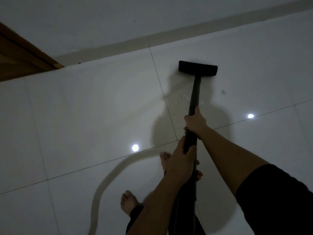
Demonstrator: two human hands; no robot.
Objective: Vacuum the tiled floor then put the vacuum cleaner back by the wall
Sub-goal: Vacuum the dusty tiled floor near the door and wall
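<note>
right hand (196, 122): fingers fully wrapped round the vacuum wand (194, 95), gripping the upper part of the tube, thumb lying along the tube toward the head
left hand (182, 160): fingers closed round the same wand, lower down and nearer the body, thumb across the front of the tube; hands near each other, not touching
right arm: bare forearm coming in from the lower right, black sleeve (277, 197) at the upper arm
left arm: bare forearm coming up from the bottom centre
wand: dark, straight, tilted forward and away from the person, lower end hidden between the arms
floor head (197, 68): black, wide, flat on the tiled floor (84, 107), set crosswise to the wand, near the skirting (118, 46) but apart from it
hose (108, 177): pale, lying on the tiles, curving in a loop to the person's left and out of the bottom of the view
vacuum body: not in view
feet: bare, left foot (127, 203) on the tile just beside the hose, right foot (166, 161) partly hidden behind the left hand
floor: large glossy white tiles, thin dark grout lines, two bright light reflections (135, 147), faint smudges near the wand
wall (101, 19): plain white, above the skirting
far left: wooden door frame (22, 56), meets the floor at the corner
light: dim, person's shadow falls on the tiles behind the wand
</note>
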